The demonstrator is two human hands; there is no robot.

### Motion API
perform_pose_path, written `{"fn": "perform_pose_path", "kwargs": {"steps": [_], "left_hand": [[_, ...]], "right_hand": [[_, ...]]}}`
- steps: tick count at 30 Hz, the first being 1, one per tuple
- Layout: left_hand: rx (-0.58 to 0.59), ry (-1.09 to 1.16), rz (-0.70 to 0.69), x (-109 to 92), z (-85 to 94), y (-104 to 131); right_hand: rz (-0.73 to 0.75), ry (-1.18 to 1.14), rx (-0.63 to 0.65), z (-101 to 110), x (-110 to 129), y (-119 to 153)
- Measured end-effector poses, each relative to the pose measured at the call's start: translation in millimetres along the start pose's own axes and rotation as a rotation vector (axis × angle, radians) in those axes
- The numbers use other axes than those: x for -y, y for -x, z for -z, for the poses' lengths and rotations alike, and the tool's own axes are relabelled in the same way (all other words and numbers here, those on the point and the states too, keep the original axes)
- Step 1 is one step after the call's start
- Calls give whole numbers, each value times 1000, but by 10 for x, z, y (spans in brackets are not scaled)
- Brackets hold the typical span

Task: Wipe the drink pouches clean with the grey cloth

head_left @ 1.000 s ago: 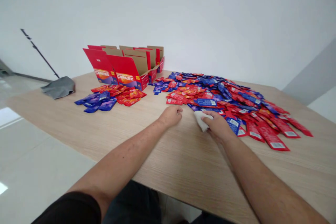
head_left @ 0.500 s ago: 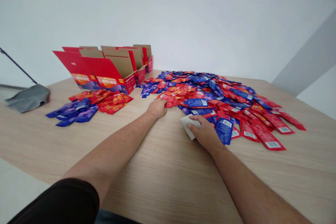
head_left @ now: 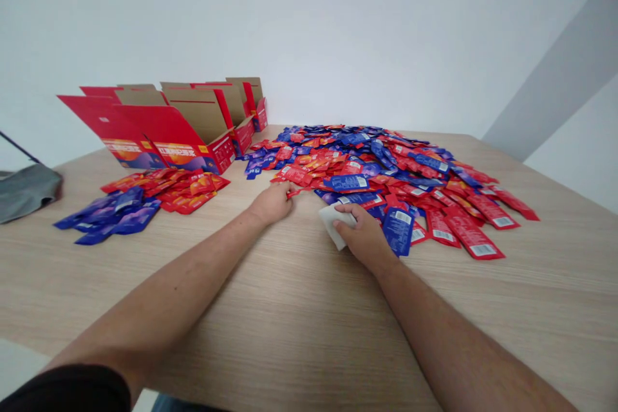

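At the near left edge of a big heap of red and blue sachets (head_left: 376, 154), my left hand (head_left: 273, 203) is closed on a red sachet (head_left: 293, 193), of which only a small end shows past the fingers. My right hand (head_left: 360, 232) grips a folded white cloth (head_left: 332, 224) between thumb and fingers, just above the table beside the heap. A blue sachet (head_left: 398, 230) with a white label lies right of that hand. To the left are a small pile of red sachets (head_left: 188, 190) and a small pile of blue sachets (head_left: 116, 215).
Open red cardboard boxes (head_left: 178, 135) with raised flaps stand in rows at the back left of the wooden table (head_left: 290, 309). A grey cloth-like item (head_left: 29, 192) with a dark rod is at the far left. A pale wall rises behind the table.
My left hand has drawn slightly back from the heap, and a red sachet end now shows at its fingers. The whole view has shifted, with the boxes further left. My right hand keeps the white cloth.
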State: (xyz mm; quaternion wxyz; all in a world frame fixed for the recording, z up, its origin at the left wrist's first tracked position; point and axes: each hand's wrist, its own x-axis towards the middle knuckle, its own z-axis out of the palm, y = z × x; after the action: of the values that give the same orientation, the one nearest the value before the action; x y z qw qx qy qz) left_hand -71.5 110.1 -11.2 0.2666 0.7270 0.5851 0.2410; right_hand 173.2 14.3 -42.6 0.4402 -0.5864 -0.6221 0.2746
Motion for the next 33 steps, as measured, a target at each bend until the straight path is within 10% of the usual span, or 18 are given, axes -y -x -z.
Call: {"fn": "perform_pose_path", "kwargs": {"steps": [13, 26, 33], "left_hand": [[406, 1382, 529, -585, -329, 1016], [268, 1407, 520, -532, -537, 1069], [232, 1408, 484, -535, -621, 1077]], "right_hand": [[175, 48, -152, 186, 221, 115], [473, 326, 265, 56, 498, 477], [426, 377, 180, 71, 417, 464]]}}
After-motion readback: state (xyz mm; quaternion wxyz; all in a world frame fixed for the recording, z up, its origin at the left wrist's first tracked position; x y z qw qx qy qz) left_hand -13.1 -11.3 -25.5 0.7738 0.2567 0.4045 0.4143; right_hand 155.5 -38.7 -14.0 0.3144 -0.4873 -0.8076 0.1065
